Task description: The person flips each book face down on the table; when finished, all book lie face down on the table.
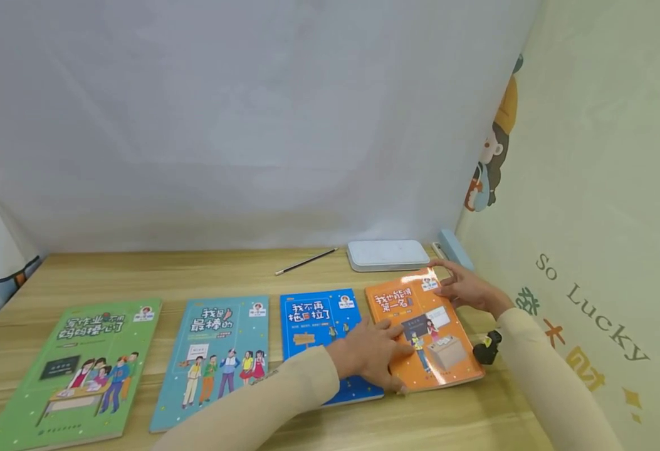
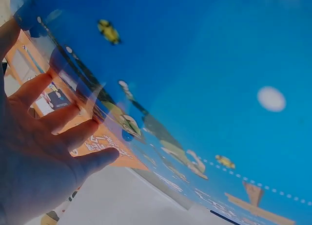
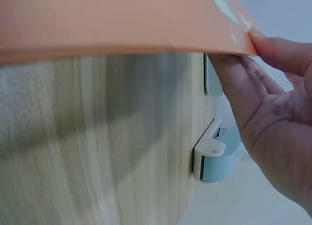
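Four picture books lie in a row on the wooden desk (image 1: 205, 269). The orange book (image 1: 448, 351) is at the right end, with the blue book (image 1: 313, 319) beside it. My left hand (image 1: 377, 351) lies flat across the blue book, its straight fingers pressing on the orange cover. My right hand (image 1: 465, 288) pinches the orange book's far right corner. In the right wrist view the orange book (image 3: 112, 20) is raised off the desk (image 3: 97, 137), with my right hand (image 3: 273, 103) holding it, fingers beneath and thumb on top. The left wrist view shows my left hand (image 2: 44, 152) spread where the blue book (image 2: 204, 64) meets the orange book (image 2: 105, 142).
A teal book (image 1: 217, 357) and a green book (image 1: 81, 369) lie further left. Behind the row are a pencil (image 1: 306, 261), a flat white box (image 1: 387, 254) and a pale blue case (image 1: 455, 249) against the right wall. A white curtain closes off the back.
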`<state>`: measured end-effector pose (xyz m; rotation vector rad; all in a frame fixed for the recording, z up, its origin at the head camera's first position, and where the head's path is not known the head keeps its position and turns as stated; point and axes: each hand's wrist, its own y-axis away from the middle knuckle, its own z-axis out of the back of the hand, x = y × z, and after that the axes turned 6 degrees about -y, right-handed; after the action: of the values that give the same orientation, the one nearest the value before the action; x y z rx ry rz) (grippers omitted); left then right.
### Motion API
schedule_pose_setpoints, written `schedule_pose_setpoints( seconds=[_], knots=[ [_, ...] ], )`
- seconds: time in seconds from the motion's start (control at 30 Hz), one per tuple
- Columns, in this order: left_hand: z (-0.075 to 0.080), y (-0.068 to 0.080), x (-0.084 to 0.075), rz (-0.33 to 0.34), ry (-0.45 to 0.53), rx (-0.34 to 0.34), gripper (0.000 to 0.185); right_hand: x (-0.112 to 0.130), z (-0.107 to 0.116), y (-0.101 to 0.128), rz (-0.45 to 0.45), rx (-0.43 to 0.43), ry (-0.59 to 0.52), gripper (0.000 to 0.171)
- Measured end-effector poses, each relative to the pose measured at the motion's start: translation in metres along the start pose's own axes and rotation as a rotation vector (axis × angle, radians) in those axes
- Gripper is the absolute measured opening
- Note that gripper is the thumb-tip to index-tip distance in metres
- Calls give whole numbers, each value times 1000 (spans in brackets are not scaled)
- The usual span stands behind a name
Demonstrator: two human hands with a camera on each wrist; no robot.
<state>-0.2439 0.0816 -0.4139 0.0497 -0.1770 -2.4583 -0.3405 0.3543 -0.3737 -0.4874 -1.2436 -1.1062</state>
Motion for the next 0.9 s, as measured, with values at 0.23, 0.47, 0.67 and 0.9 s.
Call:
schedule_pose_setpoints(
  seconds=[0.23,0.47,0.67,0.9],
  knots=[
    [2,2,-1,-22,-41,-51,75,17,2,9,24,-22,16,64],
    [2,1,-1,-12,-77,-154,75,30,5,17,69,-68,-8,53],
    [9,0,1,-1,1,-184,72,40,6,26,116,-95,-56,48],
    [15,-1,3,-6,62,-235,77,50,5,34,147,-147,-83,48]
  ],
)
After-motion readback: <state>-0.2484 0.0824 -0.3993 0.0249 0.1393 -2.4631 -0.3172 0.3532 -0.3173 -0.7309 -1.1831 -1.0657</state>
